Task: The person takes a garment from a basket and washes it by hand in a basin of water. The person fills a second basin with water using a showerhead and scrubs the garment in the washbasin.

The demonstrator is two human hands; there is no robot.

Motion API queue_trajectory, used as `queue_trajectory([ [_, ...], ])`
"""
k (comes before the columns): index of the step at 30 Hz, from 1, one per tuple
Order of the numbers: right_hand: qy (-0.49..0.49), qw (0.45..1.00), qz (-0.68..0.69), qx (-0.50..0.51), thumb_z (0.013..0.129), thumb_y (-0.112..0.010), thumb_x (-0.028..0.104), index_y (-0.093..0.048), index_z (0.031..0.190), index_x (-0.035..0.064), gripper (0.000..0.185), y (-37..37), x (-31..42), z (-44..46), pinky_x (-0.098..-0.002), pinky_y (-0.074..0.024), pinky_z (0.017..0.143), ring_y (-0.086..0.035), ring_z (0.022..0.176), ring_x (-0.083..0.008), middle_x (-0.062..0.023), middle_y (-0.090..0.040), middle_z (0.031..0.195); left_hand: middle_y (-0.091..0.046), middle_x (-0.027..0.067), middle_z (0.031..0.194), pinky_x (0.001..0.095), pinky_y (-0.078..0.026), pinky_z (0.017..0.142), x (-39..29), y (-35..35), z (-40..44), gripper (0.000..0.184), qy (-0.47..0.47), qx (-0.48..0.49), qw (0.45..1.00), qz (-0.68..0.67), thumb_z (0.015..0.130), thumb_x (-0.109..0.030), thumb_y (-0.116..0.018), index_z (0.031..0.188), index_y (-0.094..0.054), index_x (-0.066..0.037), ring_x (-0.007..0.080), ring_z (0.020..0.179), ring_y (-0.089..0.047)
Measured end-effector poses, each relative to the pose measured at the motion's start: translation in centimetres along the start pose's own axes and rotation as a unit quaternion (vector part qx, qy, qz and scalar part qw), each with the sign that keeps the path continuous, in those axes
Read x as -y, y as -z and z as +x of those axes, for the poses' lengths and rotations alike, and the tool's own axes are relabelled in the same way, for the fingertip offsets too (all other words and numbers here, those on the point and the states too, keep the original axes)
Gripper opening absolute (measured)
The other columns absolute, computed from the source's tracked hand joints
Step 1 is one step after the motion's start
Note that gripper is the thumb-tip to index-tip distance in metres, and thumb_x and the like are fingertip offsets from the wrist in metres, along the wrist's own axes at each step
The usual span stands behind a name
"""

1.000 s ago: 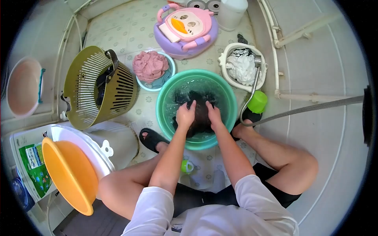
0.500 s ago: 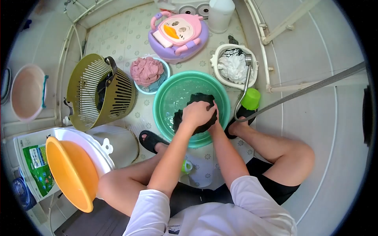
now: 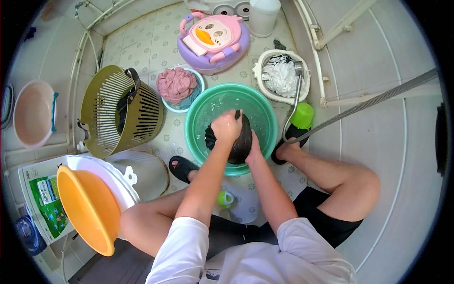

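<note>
A green basin [image 3: 190, 142] with water in it stands on the floor between my feet. Inside it, both my hands are on a wet black garment [image 3: 242, 139]. My left hand [image 3: 227, 127] is closed in a fist round the upper part of the cloth. Lower down on the other side, my right hand [image 3: 254, 149] grips the garment's edge, its fingers mostly hidden behind the cloth. The exact kind of garment cannot be made out.
Pink clothes [image 3: 176, 86] fill a small basin at the back left; white clothes [image 3: 280, 78] lie in another at the back right, beneath a shower head [image 3: 298, 70]. An olive laundry basket [image 3: 146, 113], orange basin [image 3: 87, 208], green cup [image 3: 302, 116] and purple potty [image 3: 213, 45] stand around.
My left hand has shifted slightly left and up and closed into a fist on the cloth. My right hand has moved down a little, and the black garment hangs more stretched between them.
</note>
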State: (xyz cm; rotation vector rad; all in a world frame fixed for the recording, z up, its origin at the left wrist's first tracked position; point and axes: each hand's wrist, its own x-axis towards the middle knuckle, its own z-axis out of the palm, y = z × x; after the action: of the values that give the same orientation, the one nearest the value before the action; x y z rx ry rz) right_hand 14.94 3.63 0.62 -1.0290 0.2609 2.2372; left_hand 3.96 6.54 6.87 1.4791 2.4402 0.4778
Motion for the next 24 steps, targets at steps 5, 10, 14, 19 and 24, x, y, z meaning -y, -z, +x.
queue_trajectory([
  [5, 0.044, 0.995, -0.033, -0.087, 0.104, -0.043, 0.042, -0.066, 0.118, 0.0098, 0.041, 0.1, 1.2, 0.8, -0.042, -0.0523, 0.094, -0.066, 0.104, -0.0268, -0.0088, -0.069, 0.113, -0.071, 0.0186, 0.085, 0.0504, -0.055, 0.071, 1.0, 3.1, -0.4, 0.034, -0.102, 0.171, 0.979, -0.036, 0.094, -0.047, -0.059, 0.091, -0.072, -0.016, 0.0399, 0.082, -0.069],
  [10, 0.031, 0.974, 0.081, 0.209, 0.105, -0.045, 0.038, -0.066, 0.111, 0.0135, 0.033, 10.7, 0.1, 9.5, -0.0436, -0.0525, 0.083, -0.064, 0.094, -0.0273, -0.0049, -0.068, 0.103, -0.071, 0.0151, 0.079, 0.0479, -0.056, 0.068, -3.3, 5.5, -3.2, 0.039, -0.166, 0.246, 0.955, 0.007, 0.087, -0.054, -0.065, 0.086, -0.071, -0.015, 0.0355, 0.077, -0.07],
  [14, 0.071, 0.997, -0.019, 0.021, 0.1, -0.053, 0.046, -0.065, 0.113, 0.0105, 0.04, 5.0, 2.0, 2.2, -0.0434, -0.0526, 0.093, -0.064, 0.109, -0.0283, -0.0097, -0.068, 0.119, -0.07, 0.0111, 0.072, 0.0447, -0.056, 0.062, -2.4, 0.1, -4.7, 0.037, -0.141, -0.01, 0.99, -0.013, 0.087, -0.047, -0.066, 0.072, -0.068, -0.014, 0.0336, 0.069, -0.069],
  [19, 0.017, 0.985, -0.137, -0.106, 0.099, -0.056, 0.039, -0.065, 0.119, 0.0064, 0.039, 1.0, 2.8, -0.6, -0.0447, -0.0507, 0.096, -0.065, 0.109, -0.0274, -0.0098, -0.069, 0.118, -0.069, 0.0184, 0.07, 0.0493, -0.055, 0.059, -0.6, -1.2, -1.6, 0.034, 0.02, -0.007, 0.999, 0.032, 0.09, -0.041, -0.063, 0.075, -0.072, -0.012, 0.0401, 0.063, -0.067],
  [24, 0.092, 0.993, -0.058, -0.049, 0.099, -0.057, 0.039, -0.067, 0.111, 0.0039, 0.038, 5.0, 2.4, 3.4, -0.041, -0.0517, 0.083, -0.065, 0.093, -0.0243, -0.0091, -0.068, 0.104, -0.069, 0.0177, 0.075, 0.0507, -0.055, 0.068, -2.9, 2.3, -4.5, 0.032, -0.031, 0.129, 0.989, -0.061, 0.084, -0.044, -0.064, 0.078, -0.073, -0.015, 0.0407, 0.074, -0.067],
])
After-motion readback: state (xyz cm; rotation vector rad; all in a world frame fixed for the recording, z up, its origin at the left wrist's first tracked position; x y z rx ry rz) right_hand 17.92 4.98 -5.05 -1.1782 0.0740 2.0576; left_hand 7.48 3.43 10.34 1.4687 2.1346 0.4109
